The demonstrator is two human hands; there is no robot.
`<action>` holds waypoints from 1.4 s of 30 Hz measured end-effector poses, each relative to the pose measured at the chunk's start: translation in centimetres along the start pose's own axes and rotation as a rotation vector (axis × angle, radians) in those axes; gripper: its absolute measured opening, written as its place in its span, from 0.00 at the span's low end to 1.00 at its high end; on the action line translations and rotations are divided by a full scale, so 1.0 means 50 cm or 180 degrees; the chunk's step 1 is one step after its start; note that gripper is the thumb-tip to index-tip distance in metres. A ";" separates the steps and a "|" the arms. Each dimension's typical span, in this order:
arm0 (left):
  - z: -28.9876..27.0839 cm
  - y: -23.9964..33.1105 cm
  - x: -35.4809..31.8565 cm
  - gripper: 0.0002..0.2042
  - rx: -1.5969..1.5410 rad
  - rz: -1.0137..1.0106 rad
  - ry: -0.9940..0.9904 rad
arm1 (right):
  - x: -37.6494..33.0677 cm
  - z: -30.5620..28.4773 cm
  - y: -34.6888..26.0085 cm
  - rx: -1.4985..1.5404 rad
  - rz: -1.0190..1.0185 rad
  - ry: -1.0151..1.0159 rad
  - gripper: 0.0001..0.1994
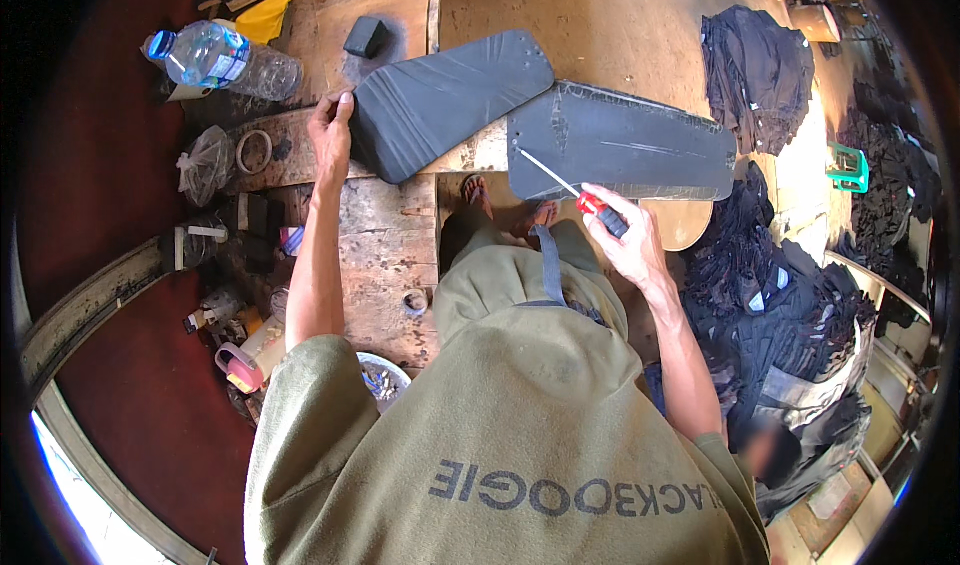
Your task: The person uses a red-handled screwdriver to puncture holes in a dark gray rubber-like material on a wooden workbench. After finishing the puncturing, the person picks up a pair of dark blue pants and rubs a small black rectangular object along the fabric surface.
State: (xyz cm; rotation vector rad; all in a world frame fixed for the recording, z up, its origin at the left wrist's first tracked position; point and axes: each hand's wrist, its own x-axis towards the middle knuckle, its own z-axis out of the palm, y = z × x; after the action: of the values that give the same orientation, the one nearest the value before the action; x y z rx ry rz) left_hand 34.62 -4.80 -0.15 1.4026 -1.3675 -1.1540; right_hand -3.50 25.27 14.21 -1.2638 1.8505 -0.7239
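Matt, dark, creased covering is seen on the left panel (455, 100), upper centre; the right panel (625, 145) is scuffed and scratched. Smooth metal shaft and glossy plastic handle are shown on the screwdriver (588, 204), centre. Rough, stained wood is seen in the plank (385, 250), left of centre (heavily worn). Clear, shiny plastic is seen in the bottle (225, 57), upper left; matt cloth in the dark pile (765, 310), right.
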 end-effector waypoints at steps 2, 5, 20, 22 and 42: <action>0.001 0.015 -0.016 0.16 0.0450 -0.0021 0.0036 | 0.004 0.008 -0.036 -0.0178 -0.0154 0.0092 0.21; 0.011 0.036 -0.040 0.14 0.1045 0.0429 0.0211 | 0.015 0.014 -0.077 -0.0478 -0.0104 0.0108 0.20; 0.210 0.103 -0.204 0.22 0.1208 0.2079 -0.0905 | 0.079 -0.007 -0.206 -0.1400 0.0494 -0.0398 0.20; 0.248 0.101 -0.224 0.24 0.1189 0.2109 -0.1296 | 0.116 -0.024 -0.219 -0.1732 0.0259 -0.0548 0.21; 0.245 0.059 -0.218 0.27 0.0112 0.1348 -0.1019 | 0.112 -0.032 -0.224 -0.2271 -0.0246 -0.0655 0.22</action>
State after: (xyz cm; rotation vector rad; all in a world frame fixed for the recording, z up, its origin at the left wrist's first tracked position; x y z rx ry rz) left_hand 22.25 6.32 0.64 0.9088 -1.8119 -1.0982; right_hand -0.44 16.18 22.39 -1.7761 1.9571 0.0651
